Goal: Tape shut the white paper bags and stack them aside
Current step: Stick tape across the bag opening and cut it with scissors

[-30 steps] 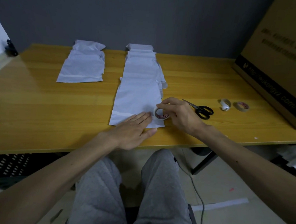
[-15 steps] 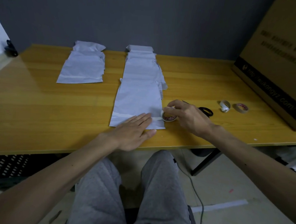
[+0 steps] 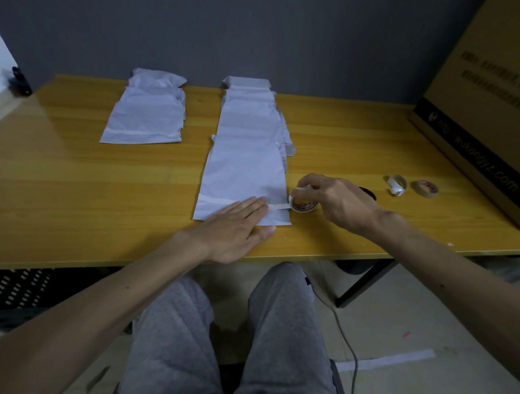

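A person's left hand (image 3: 232, 225), grip released, presses flat on the nearest white paper bag (image 3: 245, 174) at the table (image 3: 70, 185) front edge. The right hand (image 3: 334, 201) grasps a tape roll (image 3: 303, 204) just off the bag's right edge. A second pile of bags (image 3: 145, 116) lies far left. Two more rolls (image 3: 425, 188) sit near a cardboard box (image 3: 486, 104) whose print ends "kongyz.com/".

Open counter (image 3: 196, 126) lies between the left bag stack (image 3: 144, 119) and middle bag row (image 3: 246, 153). Rightward, a bent tape ring (image 3: 396, 185), a spare roll (image 3: 425, 188), perhaps scissors (image 3: 368, 192) behind the right hand (image 3: 334, 201), and a cardboard box (image 3: 484, 134) block passage.
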Demonstrator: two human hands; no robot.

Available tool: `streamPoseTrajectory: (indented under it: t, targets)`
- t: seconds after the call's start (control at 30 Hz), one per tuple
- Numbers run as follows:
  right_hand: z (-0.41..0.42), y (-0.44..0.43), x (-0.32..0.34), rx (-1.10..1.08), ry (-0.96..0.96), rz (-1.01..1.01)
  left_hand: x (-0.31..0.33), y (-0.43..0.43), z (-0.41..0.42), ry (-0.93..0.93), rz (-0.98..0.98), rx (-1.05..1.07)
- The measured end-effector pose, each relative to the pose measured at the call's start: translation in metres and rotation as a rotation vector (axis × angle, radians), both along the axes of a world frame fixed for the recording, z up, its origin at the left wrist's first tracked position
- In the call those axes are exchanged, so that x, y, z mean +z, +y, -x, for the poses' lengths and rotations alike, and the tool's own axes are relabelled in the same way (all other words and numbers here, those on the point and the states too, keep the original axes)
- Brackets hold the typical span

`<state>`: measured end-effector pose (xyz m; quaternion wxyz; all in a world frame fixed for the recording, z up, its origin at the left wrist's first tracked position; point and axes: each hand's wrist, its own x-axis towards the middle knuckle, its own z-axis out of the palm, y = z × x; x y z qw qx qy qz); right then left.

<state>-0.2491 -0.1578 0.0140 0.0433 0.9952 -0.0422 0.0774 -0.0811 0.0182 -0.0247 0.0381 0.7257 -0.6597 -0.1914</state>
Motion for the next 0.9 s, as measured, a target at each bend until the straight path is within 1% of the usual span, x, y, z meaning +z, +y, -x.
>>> streamPoseTrajectory:
  t: [0.1,0.37,0.5,0.57,0.73,0.83,0.9]
  targets:
    - [-0.002,-0.001,0.003,-0.011,0.006,0.015,-0.001,0.000,0.000,0.002,0.000,0.000]
    - [-0.013,0.007,0.014,0.032,0.117,0.069,-0.001,0.000,-0.001,-0.008,0.012,-0.004]
    - [-0.021,0.006,0.014,-0.051,0.152,0.104,0.001,-0.001,0.000,-0.011,0.016,-0.001]
    - [-0.024,0.006,0.012,-0.052,0.159,0.101,0.002,-0.001,0.001,-0.017,0.020,0.000]
    - [-0.023,0.007,0.008,0.016,0.032,-0.049,0.004,-0.003,0.001,-0.053,0.038,0.005]
    - [-0.021,0.006,0.005,-0.008,-0.020,-0.119,0.005,-0.006,0.002,-0.094,0.072,0.014]
    - [-0.021,0.006,0.002,-0.014,-0.050,-0.177,0.004,-0.006,0.004,-0.115,0.128,0.019]
